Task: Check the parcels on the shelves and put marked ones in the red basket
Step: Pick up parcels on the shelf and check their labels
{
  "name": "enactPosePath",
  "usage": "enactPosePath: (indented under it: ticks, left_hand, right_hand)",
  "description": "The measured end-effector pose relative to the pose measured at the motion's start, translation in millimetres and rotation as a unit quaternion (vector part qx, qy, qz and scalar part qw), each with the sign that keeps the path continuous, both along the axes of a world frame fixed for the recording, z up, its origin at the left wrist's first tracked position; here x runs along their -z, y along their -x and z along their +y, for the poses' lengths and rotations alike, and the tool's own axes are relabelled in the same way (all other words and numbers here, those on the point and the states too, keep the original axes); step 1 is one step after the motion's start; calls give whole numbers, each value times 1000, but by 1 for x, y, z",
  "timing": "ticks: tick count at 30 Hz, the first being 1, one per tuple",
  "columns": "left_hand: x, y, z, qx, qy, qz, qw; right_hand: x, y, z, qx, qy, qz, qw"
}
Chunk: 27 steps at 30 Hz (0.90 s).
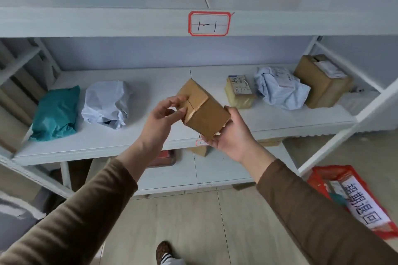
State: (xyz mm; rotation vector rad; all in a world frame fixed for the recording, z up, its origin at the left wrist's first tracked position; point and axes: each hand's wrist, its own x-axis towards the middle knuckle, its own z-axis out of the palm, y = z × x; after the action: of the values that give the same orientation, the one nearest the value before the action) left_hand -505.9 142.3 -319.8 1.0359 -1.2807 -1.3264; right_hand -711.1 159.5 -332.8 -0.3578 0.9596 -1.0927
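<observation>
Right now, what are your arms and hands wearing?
Both arms are in long brown sleeves, the left sleeve and right sleeve, each ending at the wrist. The left hand and right hand are bare: no gloves, rings or watch visible.

Box [202, 109] matt brown cardboard, taped; shelf [129, 135] smooth white, prob. painted metal.

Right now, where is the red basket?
The red basket sits on the floor at lower right, beside the shelf's right leg, under the right forearm.
</observation>
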Motion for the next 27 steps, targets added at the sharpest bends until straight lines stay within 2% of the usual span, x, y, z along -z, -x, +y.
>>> enactPosePath:
  ticks: [2,6,10,14,17,19,23,25,27]
  left_hand:
    - [-11,12,19,-2,36,-42,998]
    - [-27,32,49,3,82,-65,995]
    - [-27,34,64,19,61,-59,996]
    - [-17,29,73,53,4,-6,999]
    - [-13,22,75,71,7,-18,997]
    - [-13,16,74,100,40,-50,993]
    - [-15,12,74,131,162,-165,964]
    - [-14,12,72,134,196,-170,956]
    - [-12,9,68,130,171,-146,966]
  right_hand:
    - [4,13,21,-29,-6,-45,999]
    - [6,29,52,-53,22,-87,995]
    - [5,36,67,-42,87,-93,991]
    - [2,39,74,-73,221,46,971]
    - [-4,39,80,-131,282,173,934]
    - [-7,42,82,-160,300,245,908]
    - [-14,48,78,-168,276,318,891]
    - [-19,48,74,-172,285,329,884]
    - [-26,47,71,-171,301,345,872]
